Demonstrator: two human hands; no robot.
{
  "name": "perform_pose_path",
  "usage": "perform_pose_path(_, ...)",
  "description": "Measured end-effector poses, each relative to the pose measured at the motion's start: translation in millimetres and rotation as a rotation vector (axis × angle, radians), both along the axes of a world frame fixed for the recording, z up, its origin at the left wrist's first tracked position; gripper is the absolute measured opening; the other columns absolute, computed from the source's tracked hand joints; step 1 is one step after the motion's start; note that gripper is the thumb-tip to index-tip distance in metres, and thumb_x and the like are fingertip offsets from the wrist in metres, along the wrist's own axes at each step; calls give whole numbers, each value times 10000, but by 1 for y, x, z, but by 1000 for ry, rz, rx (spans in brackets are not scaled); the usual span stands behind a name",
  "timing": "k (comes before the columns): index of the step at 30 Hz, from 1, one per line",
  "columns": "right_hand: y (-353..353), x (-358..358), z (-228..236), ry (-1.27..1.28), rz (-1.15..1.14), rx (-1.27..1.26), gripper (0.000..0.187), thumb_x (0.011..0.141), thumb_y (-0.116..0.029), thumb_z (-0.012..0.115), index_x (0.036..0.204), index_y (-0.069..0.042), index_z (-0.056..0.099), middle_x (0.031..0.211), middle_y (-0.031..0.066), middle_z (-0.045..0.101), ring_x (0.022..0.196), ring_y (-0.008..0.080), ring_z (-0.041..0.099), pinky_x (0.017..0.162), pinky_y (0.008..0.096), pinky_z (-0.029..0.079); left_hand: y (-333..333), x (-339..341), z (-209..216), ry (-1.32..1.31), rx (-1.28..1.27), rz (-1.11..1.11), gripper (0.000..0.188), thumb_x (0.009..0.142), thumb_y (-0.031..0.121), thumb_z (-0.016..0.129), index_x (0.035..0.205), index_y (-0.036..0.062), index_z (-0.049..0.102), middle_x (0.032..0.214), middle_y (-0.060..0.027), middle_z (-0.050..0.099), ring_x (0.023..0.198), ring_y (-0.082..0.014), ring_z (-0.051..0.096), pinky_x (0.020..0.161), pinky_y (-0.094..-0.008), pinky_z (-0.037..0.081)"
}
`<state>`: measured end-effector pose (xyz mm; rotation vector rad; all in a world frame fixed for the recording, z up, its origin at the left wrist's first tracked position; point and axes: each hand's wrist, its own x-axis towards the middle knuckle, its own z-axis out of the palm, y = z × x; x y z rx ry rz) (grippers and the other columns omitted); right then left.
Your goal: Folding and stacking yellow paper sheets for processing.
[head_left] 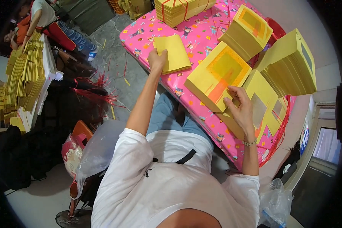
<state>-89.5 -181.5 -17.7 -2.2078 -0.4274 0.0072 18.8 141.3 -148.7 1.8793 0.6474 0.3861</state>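
My left hand (157, 60) is closed on the left edge of a folded wad of yellow paper (173, 53), near the table's front left edge. My right hand (240, 109) rests at the near right side of a thick stack of yellow paper (217, 72) with a gold and orange printed square on top. Its thumb and curled fingertips press at the stack's top edge; whether they pinch a single sheet is too fine to tell. More yellow sheets with silver patches (259, 110) lie under and beside this hand.
Two tall paper stacks (247, 30) (292, 64) stand at the far right of the pink patterned table (140, 36). A bundle tied with red string (174, 11) sits at the back. Red strands (281, 133) hang at right. Left, a person (45, 19) stands by another paper-laden table (40, 102).
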Motion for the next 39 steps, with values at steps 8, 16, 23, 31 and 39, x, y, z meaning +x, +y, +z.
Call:
perform_pose_path(8, -1, -5, 1, -27, -12, -22, 335, 791, -112, 668, 1096, -27, 560, 1016, 108, 572, 952, 230, 605, 814, 310, 485, -9, -3, 8, -10, 79, -6, 353, 752, 271, 645, 942, -27, 646, 862, -208, 666, 819, -349, 649, 744, -406, 497)
perform_pose_path(16, 7, -12, 15, -228, 101, -239, 447, 710, -220, 743, 1064, -27, 549, 962, 131, 527, 910, 304, 570, 760, 366, 488, -11, 3, 10, 6, 451, 60, 332, 740, 219, 630, 872, -85, 610, 810, -259, 637, 796, -414, 624, 737, -469, 480)
perform_pose_path(23, 5, -15, 5, -228, 95, -313, 364, 712, -227, 734, 952, -20, 555, 907, 128, 535, 831, 312, 579, 701, 394, 484, -25, -3, 20, 78, 480, 81, 394, 719, 204, 691, 940, -87, 543, 942, -277, 586, 909, -436, 577, 787, -487, 461)
perform_pose_path(31, 2, -12, 3, -197, 93, -191, 237, 779, -222, 653, 700, -4, 608, 710, 131, 578, 675, 315, 592, 615, 403, 475, -15, -26, 35, -311, 953, 46, 375, 757, 171, 681, 1087, 29, 574, 1034, -202, 515, 923, -327, 525, 748, -385, 438)
perform_pose_path(39, -4, -7, 1, -149, 60, -186, 244, 795, -232, 630, 702, -6, 639, 722, 133, 603, 685, 313, 600, 615, 397, 473, -76, -81, 115, -571, 427, -834, 154, 730, 164, 724, 848, 71, 689, 852, -66, 634, 839, -231, 573, 742, -339, 458)
